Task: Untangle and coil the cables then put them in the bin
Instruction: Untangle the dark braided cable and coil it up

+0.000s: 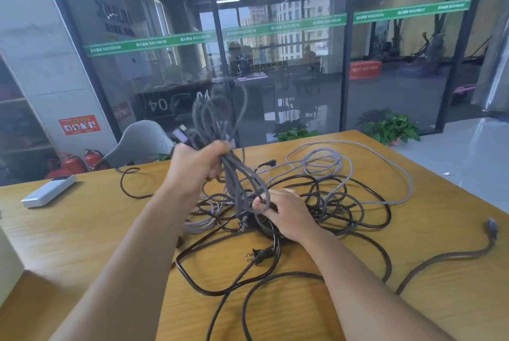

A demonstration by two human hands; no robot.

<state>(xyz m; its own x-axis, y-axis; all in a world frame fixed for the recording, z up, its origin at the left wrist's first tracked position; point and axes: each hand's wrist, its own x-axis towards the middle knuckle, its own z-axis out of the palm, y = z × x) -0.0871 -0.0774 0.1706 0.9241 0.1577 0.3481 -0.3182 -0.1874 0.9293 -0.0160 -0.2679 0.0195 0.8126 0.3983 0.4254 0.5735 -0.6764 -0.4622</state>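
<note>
Left hand (199, 164) raised above yellow wooden counter (96, 230), fingers wrapped around bundle of coiled grey braided cable (217, 117), loops standing up, blurred. Right hand (286, 212) lower, fingers pinching grey strand hanging from bundle. Beneath: tangle of black power cords (316, 203) and pale lilac cable (358, 161) spread on counter. Black two-pin plug (257, 254) near front. White remote-like device (48, 190) lies far left.

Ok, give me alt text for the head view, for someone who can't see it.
The left hand grips a raised bundle of grey braided cable loops while the right hand pinches one loop. Below them, black and lilac cables lie tangled on a wooden table. No bin shows.
</note>
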